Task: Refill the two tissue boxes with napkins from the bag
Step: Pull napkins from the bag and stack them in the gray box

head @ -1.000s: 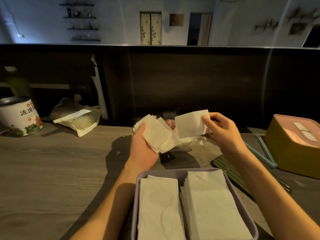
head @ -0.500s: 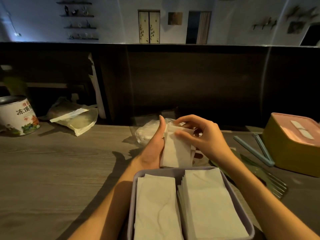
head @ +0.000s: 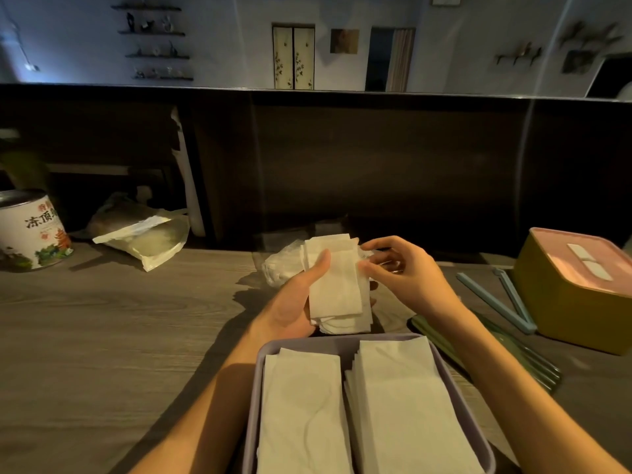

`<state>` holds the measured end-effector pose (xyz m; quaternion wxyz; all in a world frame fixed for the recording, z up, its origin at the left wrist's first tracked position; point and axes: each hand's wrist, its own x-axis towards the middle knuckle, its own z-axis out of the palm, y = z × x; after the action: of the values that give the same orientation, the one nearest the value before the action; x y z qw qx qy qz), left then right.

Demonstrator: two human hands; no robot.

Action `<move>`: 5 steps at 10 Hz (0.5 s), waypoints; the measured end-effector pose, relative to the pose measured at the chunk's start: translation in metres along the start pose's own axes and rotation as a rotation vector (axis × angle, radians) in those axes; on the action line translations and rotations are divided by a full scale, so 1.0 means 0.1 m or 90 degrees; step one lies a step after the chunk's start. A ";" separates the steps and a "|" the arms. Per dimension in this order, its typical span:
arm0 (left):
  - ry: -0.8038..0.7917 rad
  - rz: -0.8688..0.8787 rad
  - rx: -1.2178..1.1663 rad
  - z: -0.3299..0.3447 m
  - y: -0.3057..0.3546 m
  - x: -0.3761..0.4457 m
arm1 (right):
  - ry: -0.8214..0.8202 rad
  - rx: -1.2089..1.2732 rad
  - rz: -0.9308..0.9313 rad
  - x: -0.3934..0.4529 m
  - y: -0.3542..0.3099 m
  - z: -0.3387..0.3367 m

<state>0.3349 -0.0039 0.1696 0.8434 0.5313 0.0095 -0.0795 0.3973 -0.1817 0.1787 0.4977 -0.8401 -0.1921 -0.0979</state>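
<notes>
My left hand (head: 294, 302) grips a small stack of white napkins (head: 337, 289) upright, thumb across its front. My right hand (head: 403, 271) touches the stack's right edge with curled fingertips. Behind the stack lies the clear plastic bag (head: 278, 266) of napkins on the table. Below my hands an open lavender tissue box (head: 260, 388) holds two side-by-side piles of napkins (head: 400, 405). A second tissue box (head: 564, 302), yellow with a pink lid and a white slot, stands at the right.
A blue bag clip (head: 496, 302) and green cutlery (head: 513, 354) lie right of the lavender box. At the far left stand a printed tin can (head: 32, 230) and a pale plastic pouch (head: 147, 237). A dark wooden partition (head: 376, 159) backs the table.
The fanned-out napkins in my left hand and the single one in my right came together into one squared stack, which now stands upright in my left hand just above the lavender box.
</notes>
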 end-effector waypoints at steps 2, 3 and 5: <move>0.049 0.008 -0.087 -0.04 0.03 0.01 | 0.004 -0.027 0.016 -0.01 0.03 -0.02; 0.072 0.011 -0.139 -0.06 0.06 -0.02 | 0.031 -0.026 0.040 0.01 0.07 -0.08; 0.062 0.039 -0.114 -0.05 0.09 0.04 | 0.043 0.126 0.040 0.01 0.00 -0.21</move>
<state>0.3408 0.0039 0.1754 0.8881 0.4570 0.0413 -0.0267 0.3991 -0.2000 0.1896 0.5871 -0.7887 -0.1579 -0.0909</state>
